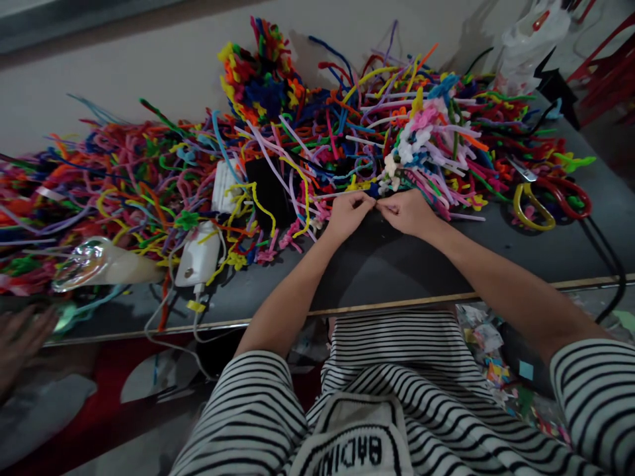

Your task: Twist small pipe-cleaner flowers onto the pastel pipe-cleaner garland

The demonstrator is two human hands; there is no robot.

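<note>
My left hand [350, 210] and my right hand [409, 210] meet over the dark table [391, 268], thumb and fingers pinched together. Their fingertips close on a small piece of dark blue pipe cleaner [374, 190], mostly hidden, with only its fuzzy top showing above them. Just behind the right hand lies a bunch of pipe-cleaner flowers in white [414, 144], pink and blue, its lilac stems pointing right. Pink pipe-cleaner pieces [321, 210] lie beside my left hand.
A long heap of coloured pipe cleaners [149, 152] lines the wall. Left are a black phone-like slab [268, 195], a white corded device [199, 254] and a clear plastic roll [109, 264]. Scissors [533, 205] lie right, near a black cable. Another person's hand [24, 337] is far left.
</note>
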